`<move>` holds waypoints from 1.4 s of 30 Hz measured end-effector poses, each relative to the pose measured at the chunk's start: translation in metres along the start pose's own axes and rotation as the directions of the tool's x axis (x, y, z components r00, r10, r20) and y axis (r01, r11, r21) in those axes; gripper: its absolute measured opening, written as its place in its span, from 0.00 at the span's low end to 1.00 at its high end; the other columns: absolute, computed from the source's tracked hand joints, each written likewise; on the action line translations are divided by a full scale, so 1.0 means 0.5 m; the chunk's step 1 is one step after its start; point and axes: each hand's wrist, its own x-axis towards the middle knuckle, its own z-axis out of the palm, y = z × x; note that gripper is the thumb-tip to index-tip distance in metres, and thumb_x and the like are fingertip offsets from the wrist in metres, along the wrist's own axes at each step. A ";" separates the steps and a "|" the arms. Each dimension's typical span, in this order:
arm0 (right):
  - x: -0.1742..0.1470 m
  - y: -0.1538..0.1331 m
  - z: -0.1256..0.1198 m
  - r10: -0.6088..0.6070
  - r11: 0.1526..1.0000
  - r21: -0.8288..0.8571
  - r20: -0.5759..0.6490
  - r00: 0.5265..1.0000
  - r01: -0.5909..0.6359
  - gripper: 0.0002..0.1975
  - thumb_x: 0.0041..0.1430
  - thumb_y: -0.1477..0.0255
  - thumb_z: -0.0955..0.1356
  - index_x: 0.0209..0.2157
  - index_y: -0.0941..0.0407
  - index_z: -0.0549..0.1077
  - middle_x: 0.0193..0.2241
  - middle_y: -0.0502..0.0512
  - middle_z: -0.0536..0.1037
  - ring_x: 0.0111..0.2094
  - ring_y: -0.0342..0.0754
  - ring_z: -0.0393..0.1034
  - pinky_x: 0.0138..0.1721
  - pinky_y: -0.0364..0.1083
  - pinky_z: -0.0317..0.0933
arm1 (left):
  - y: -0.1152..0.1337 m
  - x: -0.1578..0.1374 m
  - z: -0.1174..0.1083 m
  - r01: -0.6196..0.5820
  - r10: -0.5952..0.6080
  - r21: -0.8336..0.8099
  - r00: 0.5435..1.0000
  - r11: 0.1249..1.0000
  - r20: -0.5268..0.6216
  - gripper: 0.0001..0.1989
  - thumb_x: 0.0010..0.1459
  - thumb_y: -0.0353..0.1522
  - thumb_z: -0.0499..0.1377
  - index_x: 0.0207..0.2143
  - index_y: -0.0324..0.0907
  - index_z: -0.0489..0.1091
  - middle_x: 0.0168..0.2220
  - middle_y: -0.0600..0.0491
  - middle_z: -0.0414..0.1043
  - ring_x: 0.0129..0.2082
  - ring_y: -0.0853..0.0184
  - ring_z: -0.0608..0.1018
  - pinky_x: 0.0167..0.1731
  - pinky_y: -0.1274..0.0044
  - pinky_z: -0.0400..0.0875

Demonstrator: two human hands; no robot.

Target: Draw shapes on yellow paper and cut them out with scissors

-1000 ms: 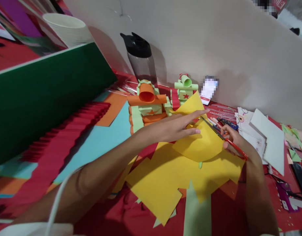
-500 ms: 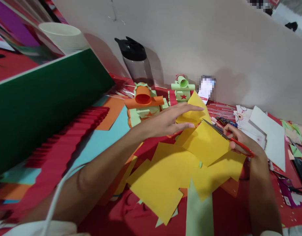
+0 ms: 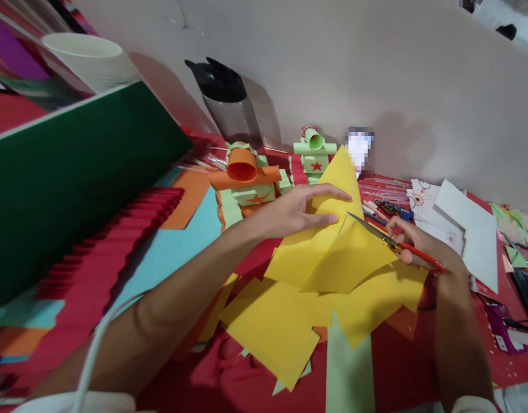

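Note:
My right hand (image 3: 407, 241) is wrapped round the red-handled scissors (image 3: 384, 236). Their tips are at a slit in a yellow paper sheet (image 3: 317, 255), and one flap (image 3: 356, 258) of it bends down toward me. My left hand (image 3: 300, 212) lies over the sheet's far part, index finger and thumb stretched apart; its other fingers are hidden. Beneath is more yellow paper (image 3: 272, 330), with a pale green strip (image 3: 349, 373) below it. Beyond my left hand are an orange and green paper model (image 3: 246, 178) and a green one with a red star (image 3: 315, 158).
A dark green board (image 3: 83, 155) slants up at the left beside pleated red paper (image 3: 113, 241). Behind stand a black-lidded bottle (image 3: 229, 103) and a white cup (image 3: 87, 60). White foam pieces (image 3: 472, 235) lie at the right; a phone (image 3: 359, 150) leans on the wall.
The yellow sheet has spread out flatter under my left hand, and its far corner points higher. A slit now shows by the scissor tips. The view has shifted slightly.

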 end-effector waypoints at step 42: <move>0.043 -0.004 0.043 -0.135 0.990 0.045 -0.008 0.991 0.135 0.35 0.52 0.40 0.75 0.47 0.52 0.67 0.33 0.50 0.75 0.34 0.51 0.69 0.34 0.45 0.62 | 0.003 0.008 0.019 -0.019 0.020 0.020 0.997 1.000 -0.072 0.26 0.58 0.44 0.68 0.56 0.45 0.76 0.59 0.48 0.78 0.60 0.53 0.78 0.64 0.63 0.68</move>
